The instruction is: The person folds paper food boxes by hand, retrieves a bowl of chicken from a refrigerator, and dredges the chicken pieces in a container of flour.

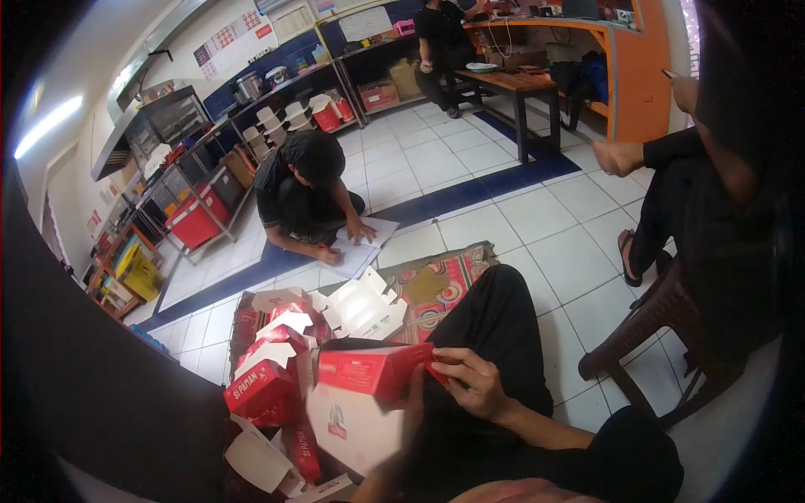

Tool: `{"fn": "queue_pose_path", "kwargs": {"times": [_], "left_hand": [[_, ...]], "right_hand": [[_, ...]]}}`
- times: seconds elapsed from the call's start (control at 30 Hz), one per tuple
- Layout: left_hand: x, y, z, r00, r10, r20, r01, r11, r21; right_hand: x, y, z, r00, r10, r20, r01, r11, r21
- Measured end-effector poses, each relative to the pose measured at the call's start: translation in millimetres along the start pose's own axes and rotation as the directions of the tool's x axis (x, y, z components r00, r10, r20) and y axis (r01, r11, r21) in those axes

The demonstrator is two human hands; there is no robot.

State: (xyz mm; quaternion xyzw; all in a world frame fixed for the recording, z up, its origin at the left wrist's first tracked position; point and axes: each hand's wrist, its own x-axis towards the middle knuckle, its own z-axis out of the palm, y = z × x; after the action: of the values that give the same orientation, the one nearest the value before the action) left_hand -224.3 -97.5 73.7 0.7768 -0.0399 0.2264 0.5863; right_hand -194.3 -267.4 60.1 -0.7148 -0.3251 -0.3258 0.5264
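right hand (471, 383), apparent pinch on carton (356, 370)

Red and white carton (356, 377), circle-patterned mat (453, 278), white tiles (537, 214), orange counter (641, 88)

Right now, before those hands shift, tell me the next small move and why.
Probably press the red flap in toward the carton: the right hand has its fingers on that flap, which juts from the carton's end, while the left hand seems to steady the near side.
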Motion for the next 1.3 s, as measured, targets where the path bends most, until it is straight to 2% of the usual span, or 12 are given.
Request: {"fn": "queue_pose_path", "kwargs": {"times": [0.1, 0.23, 0.4, 0.73, 0.83, 0.9, 0.97, 1.03, 1.1, 1.17, 1.23, 1.3], "left_hand": [[-1, -1, -3, 0.994, 0.006, 0.105, -0.008, 1.000, 0.012], [-4, -6, -3, 0.975, 0.008, 0.222, -0.010, 1.000, 0.008], [-7, -7, 1, 0.949, 0.036, 0.314, -0.022, 0.999, -0.050], [-6, -21, 4, 0.971, -0.057, 0.234, 0.045, 0.997, 0.056], [8, 12, 9, 0.974, 0.197, 0.111, -0.197, 0.980, -0.008], [10, 9, 7, 0.987, 0.104, 0.125, -0.107, 0.994, 0.017], [17, 7, 0, 0.990, 0.010, 0.139, -0.017, 0.999, 0.043], [28, 5, -11, 0.927, 0.007, 0.376, -0.072, 0.984, 0.161], [27, 2, -14, 0.907, -0.009, 0.421, -0.076, 0.980, 0.185], [27, -4, -17, 0.763, 0.091, 0.640, -0.273, 0.943, 0.191], [25, -2, -15, 0.748, 0.002, 0.664, -0.198, 0.955, 0.220], [24, -10, -16, 0.757, 0.083, 0.648, -0.313, 0.917, 0.249]], "right_hand": [[-2, 4, 0, 0.998, 0.056, 0.041, -0.057, 0.998, 0.027], [-3, 10, -5, 0.993, 0.020, 0.119, -0.025, 0.999, 0.040], [-10, 5, 2, 0.988, 0.156, 0.008, -0.156, 0.985, 0.070], [-5, 2, 3, 0.964, 0.263, 0.048, -0.267, 0.956, 0.123], [-6, 7, -1, 0.964, 0.252, 0.087, -0.263, 0.951, 0.163], [-7, 7, -8, 0.871, 0.420, 0.255, -0.457, 0.883, 0.108], [5, 7, -17, 0.905, 0.337, 0.260, -0.377, 0.918, 0.121], [9, 13, -21, 0.930, 0.254, 0.265, -0.297, 0.945, 0.135], [3, 26, -20, 0.920, 0.317, 0.228, -0.352, 0.927, 0.130], [3, 29, -19, 0.906, 0.354, 0.231, -0.390, 0.911, 0.136], [2, 39, -24, 0.873, 0.374, 0.313, -0.385, 0.922, -0.027], [0, 46, -32, 0.835, 0.419, 0.357, -0.440, 0.898, -0.026]]}}
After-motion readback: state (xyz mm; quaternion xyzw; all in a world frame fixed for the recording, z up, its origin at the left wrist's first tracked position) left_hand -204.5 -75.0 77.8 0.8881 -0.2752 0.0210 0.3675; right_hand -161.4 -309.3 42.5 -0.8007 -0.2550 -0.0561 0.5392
